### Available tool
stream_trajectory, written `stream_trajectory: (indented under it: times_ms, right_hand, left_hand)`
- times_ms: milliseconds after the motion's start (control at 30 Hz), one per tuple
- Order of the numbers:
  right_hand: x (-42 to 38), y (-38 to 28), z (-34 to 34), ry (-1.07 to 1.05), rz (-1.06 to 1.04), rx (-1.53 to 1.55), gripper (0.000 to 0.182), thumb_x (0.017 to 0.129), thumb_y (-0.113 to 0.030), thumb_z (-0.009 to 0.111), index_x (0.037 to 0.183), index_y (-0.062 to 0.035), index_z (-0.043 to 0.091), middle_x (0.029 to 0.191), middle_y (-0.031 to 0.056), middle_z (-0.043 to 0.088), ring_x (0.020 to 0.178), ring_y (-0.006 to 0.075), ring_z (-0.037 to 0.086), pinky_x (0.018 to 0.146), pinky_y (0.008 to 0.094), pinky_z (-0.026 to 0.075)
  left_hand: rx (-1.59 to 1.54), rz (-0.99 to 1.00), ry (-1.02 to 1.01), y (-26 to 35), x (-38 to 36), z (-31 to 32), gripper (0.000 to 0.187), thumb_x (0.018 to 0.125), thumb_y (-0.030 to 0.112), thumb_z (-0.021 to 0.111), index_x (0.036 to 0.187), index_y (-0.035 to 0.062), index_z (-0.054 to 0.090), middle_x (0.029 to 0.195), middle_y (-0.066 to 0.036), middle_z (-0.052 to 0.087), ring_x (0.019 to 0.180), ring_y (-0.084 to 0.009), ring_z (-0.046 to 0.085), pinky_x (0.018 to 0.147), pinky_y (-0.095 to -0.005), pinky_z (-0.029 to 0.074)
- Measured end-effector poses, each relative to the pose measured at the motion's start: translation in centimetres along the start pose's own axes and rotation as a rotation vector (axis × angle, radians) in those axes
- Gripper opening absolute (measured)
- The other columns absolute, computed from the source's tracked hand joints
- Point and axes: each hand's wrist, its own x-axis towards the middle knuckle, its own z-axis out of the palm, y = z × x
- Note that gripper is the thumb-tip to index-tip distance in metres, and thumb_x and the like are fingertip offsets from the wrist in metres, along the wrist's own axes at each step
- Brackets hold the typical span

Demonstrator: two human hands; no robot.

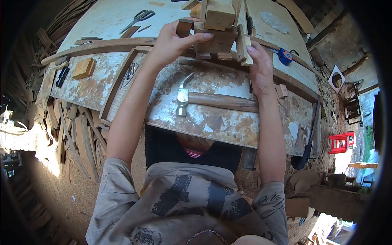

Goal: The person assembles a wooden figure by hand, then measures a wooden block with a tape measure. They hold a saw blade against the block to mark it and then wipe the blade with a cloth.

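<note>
A small assembly of joined wooden blocks and strips (pixel 220 16) is lifted above the far part of the workbench, between both hands. My left hand (pixel 173 45) grips its left side, thumb pressed along the front face and fingers partly hidden behind. A dark brown wood piece (pixel 184 27) shows at those fingers. On the right, my right hand (pixel 261 67) closes around the assembly's side strips, with its thumb against a pale strip end. Below the hands lies a claw hammer (pixel 222 101), its head to the left and its handle end beside my right wrist.
Scissors (pixel 143 16) lie at the back left, and a blue tape measure (pixel 284 57) is at right. A wooden block (pixel 84 68) sits on the left of the stained workbench (pixel 196 124). Long wood strips (pixel 98 44) cross the top. Scrap wood (pixel 83 139) is piled below left.
</note>
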Motion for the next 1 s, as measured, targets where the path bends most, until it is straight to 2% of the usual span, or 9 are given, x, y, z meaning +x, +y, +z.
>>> stream_trajectory:
  times_ms: [67, 167, 200, 267, 500, 700, 800, 867, 1000]
  right_hand:
    - [0.0, 0.7, -0.3, -0.031, 0.003, -0.043, 0.036, 0.094, -0.023, 0.071, 0.122, 0.0004, 0.069, 0.112, 0.0035, 0.071, 0.103, 0.01, 0.063, 0.096, 0.025, 0.046]
    - [0.1, 1.3, -0.5, -0.065, 0.004, -0.14, 0.036, 0.093, -0.022, 0.072, 0.122, -0.0001, 0.07, 0.113, 0.0042, 0.071, 0.104, 0.011, 0.064, 0.096, 0.0264, 0.047]
    - [0.1, 1.3, -0.3, -0.067, 0.007, -0.16, 0.036, 0.093, -0.021, 0.073, 0.123, -0.0003, 0.07, 0.113, 0.0044, 0.071, 0.105, 0.0113, 0.064, 0.096, 0.0267, 0.048]
    - [-0.1, 1.2, -0.1, -0.07, 0.015, -0.198, 0.037, 0.092, -0.02, 0.074, 0.124, -0.0006, 0.069, 0.113, 0.0047, 0.071, 0.105, 0.0119, 0.064, 0.097, 0.0274, 0.048]
    - [-0.5, 1.4, 0.5, -0.079, 0.011, -0.246, 0.042, 0.091, -0.018, 0.078, 0.128, -0.0019, 0.068, 0.11, 0.0037, 0.07, 0.103, 0.0115, 0.063, 0.097, 0.0275, 0.048]
    - [-0.5, 2.0, 0.4, -0.081, -0.034, -0.324, 0.043, 0.091, -0.019, 0.078, 0.13, -0.0048, 0.068, 0.103, 0.0019, 0.068, 0.098, 0.0101, 0.062, 0.091, 0.0262, 0.048]
    - [-0.5, 2.3, 0.2, -0.083, -0.067, -0.355, 0.042, 0.091, -0.019, 0.078, 0.129, -0.0051, 0.069, 0.103, 0.0021, 0.068, 0.096, 0.01, 0.061, 0.09, 0.026, 0.048]
    - [-0.5, 2.2, 0.3, -0.093, -0.093, -0.371, 0.04, 0.092, -0.021, 0.077, 0.128, -0.005, 0.069, 0.103, 0.0019, 0.068, 0.095, 0.0098, 0.061, 0.09, 0.0259, 0.048]
    - [-0.3, 1.8, 0.1, -0.103, -0.076, -0.421, 0.038, 0.096, -0.028, 0.073, 0.126, -0.005, 0.069, 0.1, 0.0017, 0.068, 0.09, 0.0095, 0.061, 0.083, 0.0252, 0.049]
  left_hand:
    - [-0.022, -0.01, 0.018, -0.3, -0.6, 0.2, 0.039, 0.085, 0.035, 0.086, 0.109, 0.0055, 0.074, 0.075, 0.008, 0.06, 0.069, -0.0031, 0.051, 0.064, -0.0221, 0.038]
    - [-0.054, -0.205, 0.008, 1.0, -1.6, 0.0, 0.046, 0.085, 0.04, 0.085, 0.112, 0.0049, 0.074, 0.072, 0.008, 0.057, 0.067, -0.0036, 0.05, 0.062, -0.0224, 0.038]
    - [0.003, -0.185, 0.021, 0.0, -1.6, -0.3, 0.049, 0.085, 0.045, 0.085, 0.112, 0.0053, 0.075, 0.071, 0.007, 0.056, 0.067, -0.0041, 0.049, 0.061, -0.0225, 0.037]
    - [-0.029, -0.157, 0.052, -1.8, -1.7, -0.3, 0.048, 0.085, 0.047, 0.084, 0.109, 0.0061, 0.076, 0.071, 0.007, 0.056, 0.067, -0.0041, 0.049, 0.06, -0.0226, 0.037]
    - [-0.097, -0.152, 0.047, -1.6, -2.8, -0.5, 0.049, 0.086, 0.051, 0.082, 0.107, 0.0066, 0.076, 0.073, 0.007, 0.057, 0.066, -0.0047, 0.049, 0.061, -0.0225, 0.037]
    - [-0.088, -0.167, 0.054, -1.8, -3.1, -0.5, 0.05, 0.087, 0.051, 0.081, 0.111, 0.0072, 0.075, 0.075, 0.007, 0.058, 0.067, -0.0049, 0.048, 0.062, -0.023, 0.038]
    - [-0.071, -0.104, 0.082, -3.2, -2.9, -0.5, 0.042, 0.086, 0.046, 0.084, 0.102, 0.0074, 0.077, 0.073, 0.006, 0.06, 0.064, -0.0039, 0.051, 0.058, -0.0222, 0.038]
    - [-0.079, -0.117, 0.06, -3.4, -3.0, -0.4, 0.041, 0.085, 0.044, 0.084, 0.103, 0.0078, 0.077, 0.074, 0.006, 0.061, 0.064, -0.0043, 0.052, 0.058, -0.0222, 0.038]
    - [-0.092, -0.112, 0.022, -2.3, -3.4, 0.1, 0.039, 0.086, 0.041, 0.085, 0.106, 0.0083, 0.076, 0.075, 0.005, 0.062, 0.064, -0.0053, 0.053, 0.059, -0.0224, 0.04]
